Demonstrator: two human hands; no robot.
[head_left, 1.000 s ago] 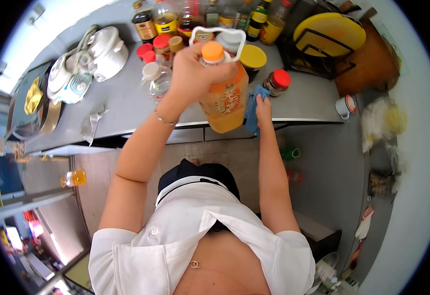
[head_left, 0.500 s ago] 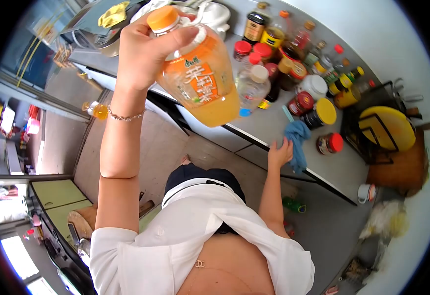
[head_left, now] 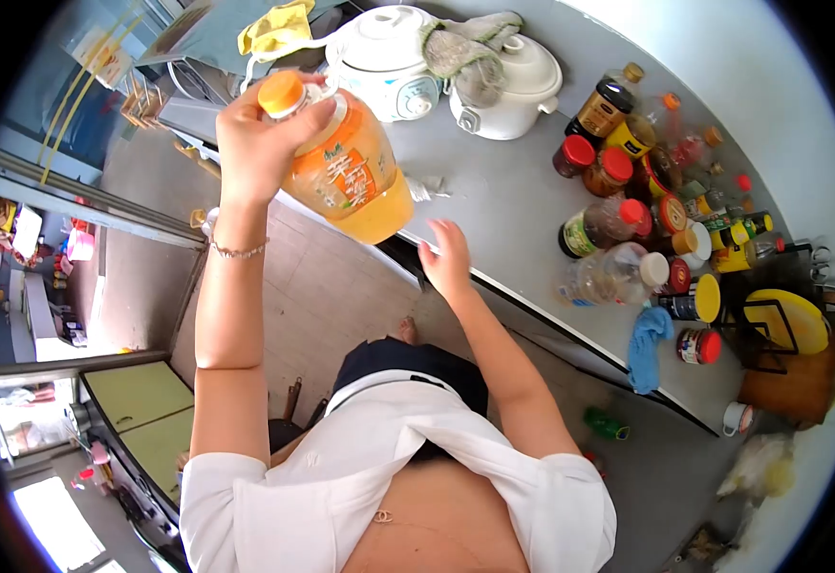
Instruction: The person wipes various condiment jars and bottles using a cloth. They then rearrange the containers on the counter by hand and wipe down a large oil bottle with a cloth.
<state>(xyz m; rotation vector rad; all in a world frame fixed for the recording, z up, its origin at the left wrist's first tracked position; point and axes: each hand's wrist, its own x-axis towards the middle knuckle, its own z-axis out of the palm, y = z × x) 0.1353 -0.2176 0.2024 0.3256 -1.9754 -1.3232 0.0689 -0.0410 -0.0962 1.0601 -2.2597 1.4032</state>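
My left hand (head_left: 269,153) is wrapped round the neck and handle of a large plastic drink bottle (head_left: 349,177). The bottle has an orange cap and an orange label, and pale orange liquid fills its lower part. It is tilted in the air at the counter's front edge. My right hand (head_left: 449,260) is free, fingers apart, near that edge and a little right of the bottle's base. On the counter to the right lies a crumpled blue cloth (head_left: 647,349), away from both hands.
Several sauce bottles and jars, including a clear plastic bottle (head_left: 609,277), crowd the right of the counter (head_left: 503,196). Two white cookers (head_left: 379,43) stand at the back, a grey-green cloth (head_left: 465,48) over them. A yellow cloth (head_left: 277,29) lies at upper left.
My right hand has left the blue cloth and moved left towards the bottle. The view has shifted, bringing the cookers into sight. My left hand keeps its grip on the bottle.
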